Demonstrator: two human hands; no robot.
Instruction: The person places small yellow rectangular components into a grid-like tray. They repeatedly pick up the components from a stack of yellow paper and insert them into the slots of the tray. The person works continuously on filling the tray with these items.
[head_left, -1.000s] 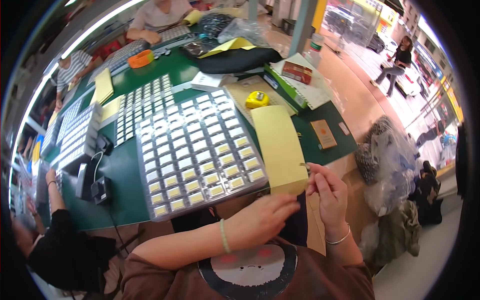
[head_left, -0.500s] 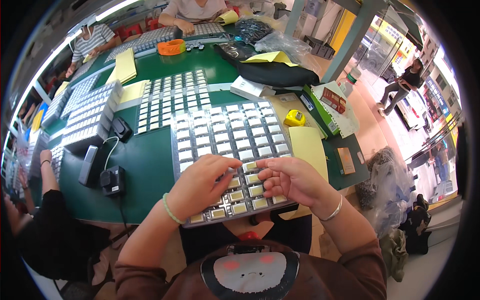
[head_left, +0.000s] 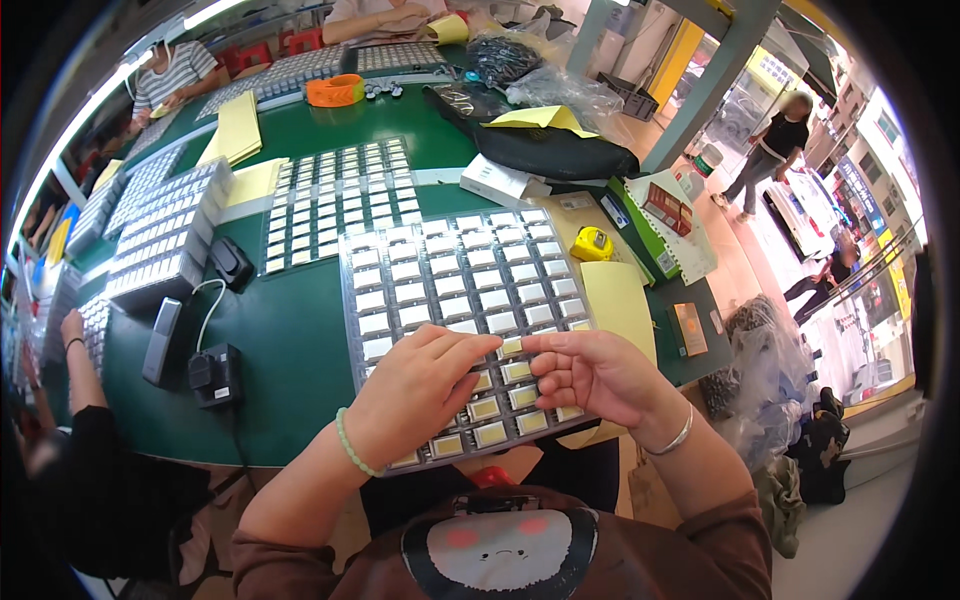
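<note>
In front of me a clear plastic tray holds rows of small rectangular parts. Those in the far rows have white tops, while nearer ones show yellowish tops with pale rims. My left hand bends over the tray's middle, thumb and fingers curled, index fingertip at the left side of one yellow-topped part. From the other side my right hand meets the same part with its index fingertip, the other fingers folded in. The part sits between the two fingertips; my left hand covers several parts beneath it.
Another filled tray lies beyond mine, and stacked trays stand left. A black adapter, a yellow tape measure, yellow paper and a small orange box lie around. Co-workers sit left and across the green table.
Both hands have moved slightly down and to the right in the picture, staying fingertip to fingertip over the tray. The view has shifted a little. Outside, the walking person has moved.
</note>
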